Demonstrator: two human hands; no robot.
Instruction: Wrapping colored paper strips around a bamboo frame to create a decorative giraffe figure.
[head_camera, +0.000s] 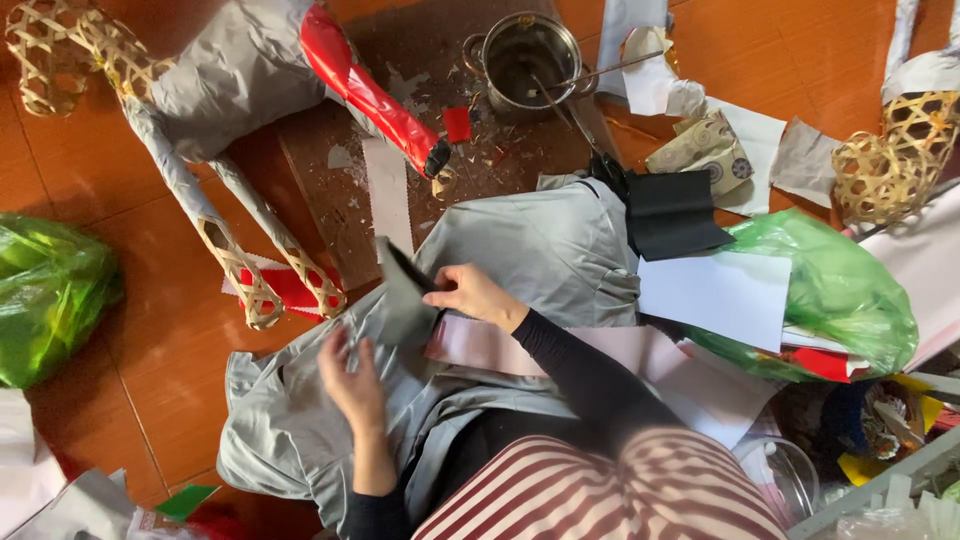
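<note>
My right hand (472, 294) grips a thin dark tool (408, 268) against a small piece of grey paper (402, 305) that stands up between my hands. My left hand (350, 382) pinches the lower left edge of the same grey paper. Both hands work over a large crumpled grey sheet (545, 245) spread across my lap. A pale pink sheet (480, 345) lies under my right wrist. The tool's blade end is hidden by the paper.
A bamboo-frame animal figure (225, 80) wrapped in grey and red paper lies at top left. A metal pot (525, 55) with sticks stands on cardboard (330, 190). Green plastic bags (45, 295) (850, 290), black (675, 215) and white (715, 295) sheets and a woven bamboo frame (885, 165) surround me.
</note>
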